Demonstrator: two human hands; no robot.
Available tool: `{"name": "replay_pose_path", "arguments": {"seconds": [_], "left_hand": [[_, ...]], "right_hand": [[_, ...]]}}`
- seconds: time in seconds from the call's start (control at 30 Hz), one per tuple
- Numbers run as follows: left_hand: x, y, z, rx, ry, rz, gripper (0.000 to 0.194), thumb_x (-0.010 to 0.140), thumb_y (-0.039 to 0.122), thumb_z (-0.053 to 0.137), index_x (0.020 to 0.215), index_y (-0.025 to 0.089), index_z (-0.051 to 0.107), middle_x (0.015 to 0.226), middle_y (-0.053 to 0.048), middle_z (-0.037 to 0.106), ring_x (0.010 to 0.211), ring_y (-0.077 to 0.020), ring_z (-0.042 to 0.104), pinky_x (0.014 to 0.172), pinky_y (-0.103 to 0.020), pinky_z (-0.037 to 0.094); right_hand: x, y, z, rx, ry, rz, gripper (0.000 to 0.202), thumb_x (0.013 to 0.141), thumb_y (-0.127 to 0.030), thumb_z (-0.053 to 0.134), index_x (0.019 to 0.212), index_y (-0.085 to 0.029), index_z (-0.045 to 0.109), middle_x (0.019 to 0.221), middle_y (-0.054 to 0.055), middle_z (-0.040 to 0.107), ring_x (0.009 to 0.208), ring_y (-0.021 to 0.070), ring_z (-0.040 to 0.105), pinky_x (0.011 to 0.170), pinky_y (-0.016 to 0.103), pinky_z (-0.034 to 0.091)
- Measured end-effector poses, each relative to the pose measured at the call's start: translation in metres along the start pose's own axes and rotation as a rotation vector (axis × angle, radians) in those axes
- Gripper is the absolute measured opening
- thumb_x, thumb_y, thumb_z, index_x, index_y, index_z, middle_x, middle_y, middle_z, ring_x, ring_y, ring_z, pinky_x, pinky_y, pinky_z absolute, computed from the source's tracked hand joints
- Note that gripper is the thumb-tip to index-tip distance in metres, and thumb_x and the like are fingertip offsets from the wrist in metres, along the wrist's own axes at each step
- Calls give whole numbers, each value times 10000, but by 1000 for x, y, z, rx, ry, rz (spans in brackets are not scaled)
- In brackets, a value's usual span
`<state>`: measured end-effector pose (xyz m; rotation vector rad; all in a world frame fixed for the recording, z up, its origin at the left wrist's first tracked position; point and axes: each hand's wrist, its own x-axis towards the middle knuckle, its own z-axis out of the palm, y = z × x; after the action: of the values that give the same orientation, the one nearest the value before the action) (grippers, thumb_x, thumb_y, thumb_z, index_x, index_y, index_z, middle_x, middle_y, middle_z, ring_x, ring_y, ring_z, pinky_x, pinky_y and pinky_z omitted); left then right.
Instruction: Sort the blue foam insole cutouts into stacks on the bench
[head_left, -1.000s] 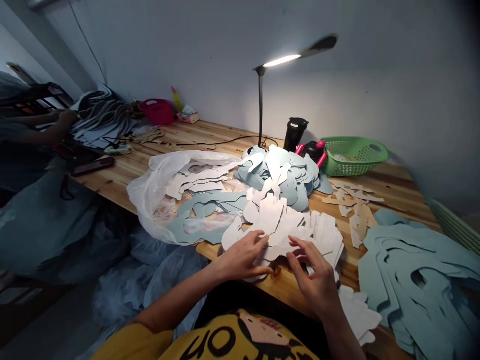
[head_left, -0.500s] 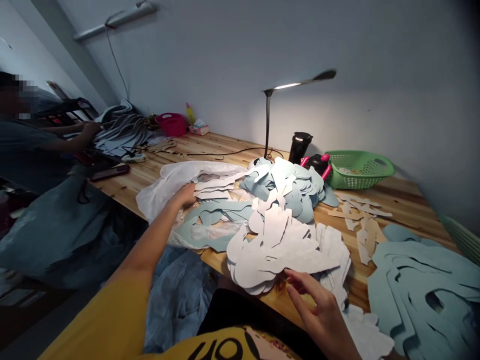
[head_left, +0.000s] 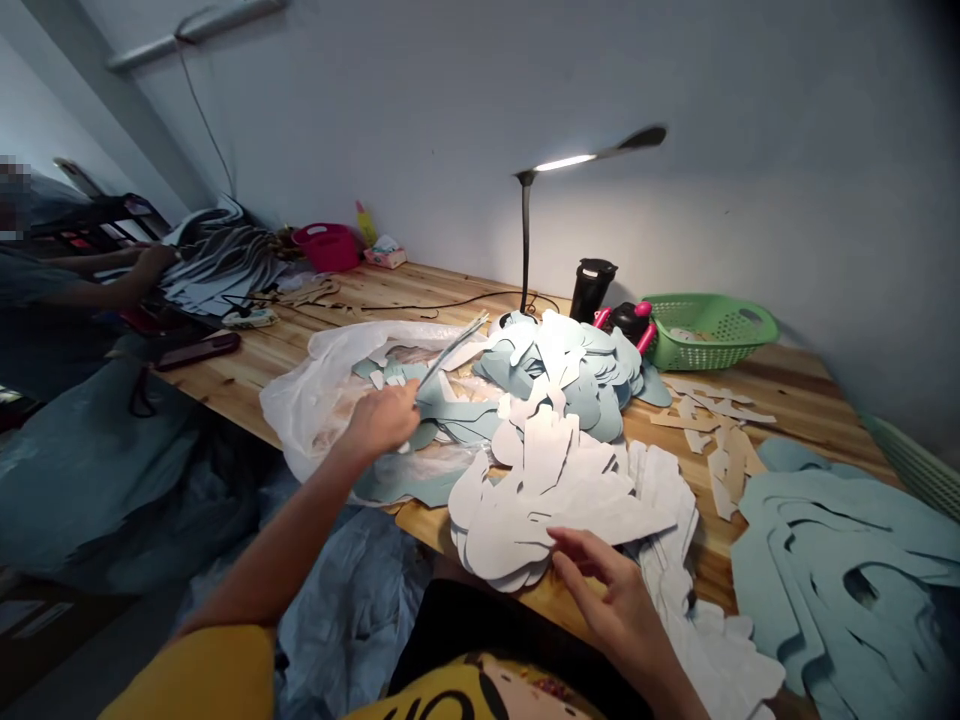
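My left hand (head_left: 384, 416) is closed on a thin stack of cut sheet pieces (head_left: 459, 345), tilted up and seen edge-on, white and pale blue. It is over a clear plastic bag (head_left: 289, 385) with loose blue and white pieces inside. My right hand (head_left: 604, 585) rests at the near edge of a pile of white cut pieces (head_left: 517, 515), thumb and fingers apart, fingertips close to or touching the pile; nothing shows in its grasp. Behind that lies a heap of pale blue cut pieces (head_left: 592, 375).
A lit desk lamp (head_left: 526, 240), a black cup (head_left: 592, 290) and a green basket (head_left: 709, 350) stand at the back. Beige scraps (head_left: 724, 480) and large blue sheets (head_left: 810, 560) lie right. At far left, a person (head_left: 45, 290) handles stacked sheets (head_left: 225, 265).
My left hand has lifted the stack of pieces off the bag and tilted it upright, moving slightly right and nearer. My right hand has shifted a little left. The view has turned slightly.
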<state>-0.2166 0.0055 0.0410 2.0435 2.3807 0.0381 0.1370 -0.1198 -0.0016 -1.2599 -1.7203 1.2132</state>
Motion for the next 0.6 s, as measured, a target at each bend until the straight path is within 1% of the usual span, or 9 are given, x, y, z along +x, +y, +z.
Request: {"name": "replay_pose_path", "arguments": {"seconds": [0.1,0.13,0.2,0.27,0.33,0.4,0.47,0.53,0.6], "left_hand": [[-41,51,24,95,-52,14,345,900,253,462,1150,116,656,1074,-199,688,1024,-345,662,827,-402,512],[-47,60,34,83,-71,24,339,894,287,498,1125,99,660,1108,-219,670,1067,-359,644,846,-409,511],[-52,65,52,-27,-98,44,417,864,380,582,1154,87,646,1163,-230,648,1109,-370,623,887,-417,506],[-47,55,63,-237,-135,46,525,823,477,644,1209,121,621,1160,-191,665,1073,-351,642,886,-405,508],[-40,37,66,-472,-176,39,546,781,546,676,1176,170,637,1116,-135,698,1026,-328,664,841,-376,516],[-33,20,61,-669,-217,67,522,752,583,687,1089,184,680,1075,-108,719,990,-311,673,799,-346,518],[-27,6,53,-832,-262,137,508,787,603,650,1067,184,713,1072,-95,730,965,-286,677,778,-319,520],[-22,-4,44,-916,-276,198,502,852,614,581,1058,185,737,1064,-82,739,943,-260,676,764,-293,520],[-17,-10,39,-882,-221,230,505,882,619,544,1011,177,752,1022,-73,746,922,-248,669,753,-277,517]], "right_hand": [[9,-13,15,92,-41,29,348,980,-451,586,1177,-201,727,1032,83,752,880,202,704,793,296,571],[11,-15,18,104,-66,29,339,975,-445,595,1172,-205,730,1028,78,753,870,197,700,782,292,567],[10,-17,19,96,-115,31,315,967,-432,610,1159,-216,737,1024,68,756,866,192,696,772,289,559],[5,-15,13,68,-138,56,306,967,-435,612,1146,-226,744,1038,67,760,885,196,700,773,290,556],[-1,-10,2,37,-139,96,318,975,-455,599,1140,-227,747,1071,73,762,930,209,707,792,299,558],[-4,-7,-12,-7,-146,120,340,983,-476,579,1141,-226,747,1101,80,761,973,223,712,816,309,562],[-3,-7,-26,-71,-183,112,351,989,-483,566,1149,-227,744,1121,83,759,1005,231,713,831,315,564],[4,-12,-36,-136,-234,74,345,994,-472,558,1157,-228,739,1121,81,758,993,226,714,820,310,566],[16,-21,-43,-190,-294,12,329,1000,-449,553,1160,-222,728,1055,77,761,922,209,715,771,296,563]]}}
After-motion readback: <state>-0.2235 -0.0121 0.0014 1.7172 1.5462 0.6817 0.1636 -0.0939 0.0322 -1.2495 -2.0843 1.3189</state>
